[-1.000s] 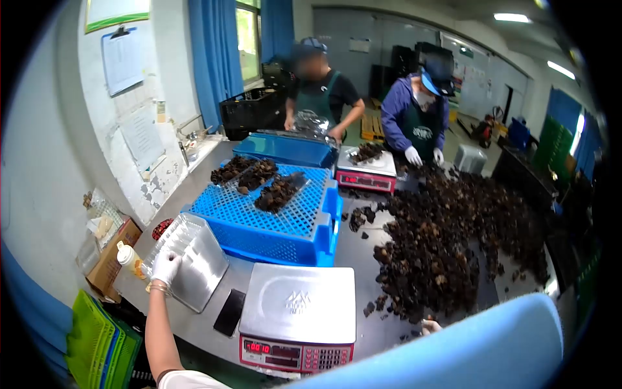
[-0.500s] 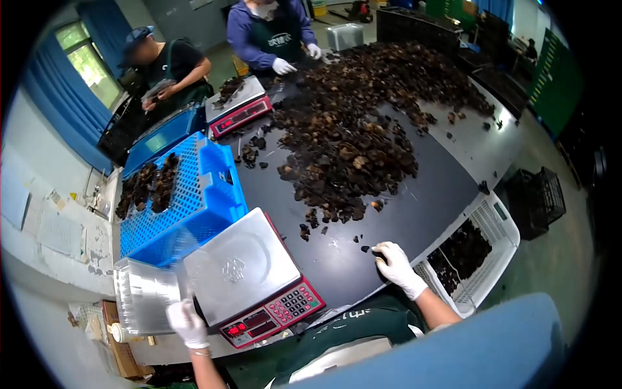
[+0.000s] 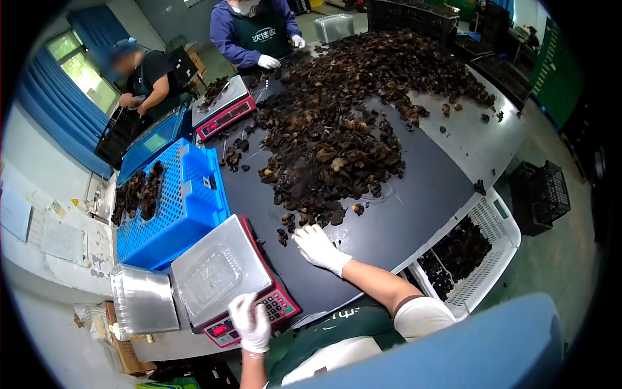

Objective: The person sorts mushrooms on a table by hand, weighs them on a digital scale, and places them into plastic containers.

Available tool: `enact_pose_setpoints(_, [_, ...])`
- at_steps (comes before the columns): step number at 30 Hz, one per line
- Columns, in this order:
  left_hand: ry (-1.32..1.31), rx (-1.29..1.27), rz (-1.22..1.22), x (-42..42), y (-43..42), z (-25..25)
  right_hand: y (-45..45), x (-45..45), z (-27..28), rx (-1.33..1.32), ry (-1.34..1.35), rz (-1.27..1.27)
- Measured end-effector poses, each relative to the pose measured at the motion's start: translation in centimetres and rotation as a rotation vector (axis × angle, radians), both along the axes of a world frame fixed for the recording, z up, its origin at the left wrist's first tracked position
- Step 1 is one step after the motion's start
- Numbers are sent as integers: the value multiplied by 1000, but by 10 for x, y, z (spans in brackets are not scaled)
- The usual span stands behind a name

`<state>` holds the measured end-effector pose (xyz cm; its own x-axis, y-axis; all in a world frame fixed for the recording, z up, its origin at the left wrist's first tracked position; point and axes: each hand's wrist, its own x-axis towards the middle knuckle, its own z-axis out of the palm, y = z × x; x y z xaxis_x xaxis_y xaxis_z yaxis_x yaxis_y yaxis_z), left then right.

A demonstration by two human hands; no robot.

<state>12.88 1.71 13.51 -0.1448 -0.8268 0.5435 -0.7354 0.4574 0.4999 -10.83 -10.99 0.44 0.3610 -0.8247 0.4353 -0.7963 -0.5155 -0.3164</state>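
Head view: and here's the right hand [image 3: 321, 249], white-gloved, centre of the frame, fingers stretched out and slightly apart, fingertips right by the near edge of the pile [image 3: 330, 155], nothing visibly gripped. That pile is dark, curled, crinkly pieces, brown among the black, spread from the centre to the upper right over a smooth dark mat [image 3: 414, 194] on shiny metal.

Down at lower centre, the left hand [image 3: 251, 323], gloved too, thumb and fingers apart, is over the front corner of the near scale [image 3: 217, 269]; whether it touches, you can't tell. On the scale's flat silver plate lies a clear tray [image 3: 214, 279], thin and glossy, its outline hard to make out. Left of that, a stack of clear trays [image 3: 144, 301]; above, the blue crate [image 3: 194, 188], lattice-topped, bearing more pieces.

Lower right, a white slatted basket [image 3: 495, 227] holds dark pieces, partly under the table edge. A blurred blue shape [image 3: 453, 350] hides the bottom; the upper person [image 3: 259, 32] is cut off.
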Motion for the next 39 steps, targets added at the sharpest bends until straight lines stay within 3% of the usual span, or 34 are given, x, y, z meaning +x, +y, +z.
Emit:
enact_pose_setpoints(6, [66,287,-75,-117,-40,-56,56,-90,15,57,21,126])
enact_pose_setpoints(9, [-11,320,57,-139,-74,-108,89,-193,24,182,149,-117])
enact_pose_setpoints(12, [-327,392,239,-169,-87,-144,129,-304,45,135,180,-690])
enact_pose_setpoints(13, [-384,332,172,-182,-82,-154,147,-339,41,-174,162,-826])
enact_pose_setpoints(14, [-367,408,42,-205,-79,-138,167,-374,44,11,72,-841])
enact_pose_setpoints(15, [-322,336,-120,-229,-70,-138,182,-401,24,-90,84,-971])
enact_pose_setpoints(16, [-311,330,-276,-257,-60,-131,186,-411,31,-11,67,-1042])
enact_pose_setpoints(17, [-275,236,-557,-279,-51,-123,183,-414,30,-72,15,-1040])
enact_pose_setpoints(18, [4,351,-865,-294,-40,-155,169,-405,39,-140,-40,-1041])
enact_pose_setpoints(19, [322,763,-1189,-306,-37,-125,157,-395,46,-85,-101,-959])
enact_pose_setpoints(20, [124,411,-1213,-313,-38,-117,145,-383,51,-32,-159,-876])
enact_pose_setpoints(22, [31,228,-1034,-304,-74,-85,119,-355,59,-30,-186,-724])
enact_pose_setpoints(23, [78,158,-790,-295,-93,-66,107,-342,62,-17,-227,-651])
enact_pose_setpoints(24, [-59,119,-570,-280,-117,-62,94,-330,61,-4,-289,-569])
enact_pose_setpoints(25, [-73,299,-338,-258,-143,-63,80,-321,47,-10,-327,-507])
enact_pose_setpoints(26, [78,-33,-176,-236,-173,-82,65,-308,44,14,-372,-435])
enact_pose_setpoints(29, [-181,-95,232,-186,-232,-121,10,-266,24,-8,-356,-236])
enact_pose_setpoints(30, [-306,-13,256,-182,-238,-122,-6,-248,13,34,-264,-283])
enact_pose_setpoints(32, [-203,187,87,-187,-229,-120,-29,-211,15,122,-154,-352])
enact_pose_setpoints(34, [-361,53,17,-188,-203,-127,-30,-185,18,38,-21,-375])
enact_pose_setpoints(36, [-200,95,-214,-179,-180,-128,-19,-179,3,117,-208,-124])
enact_pose_setpoints(39, [-210,88,-230,-172,-132,-115,24,-180,14,183,-66,92])
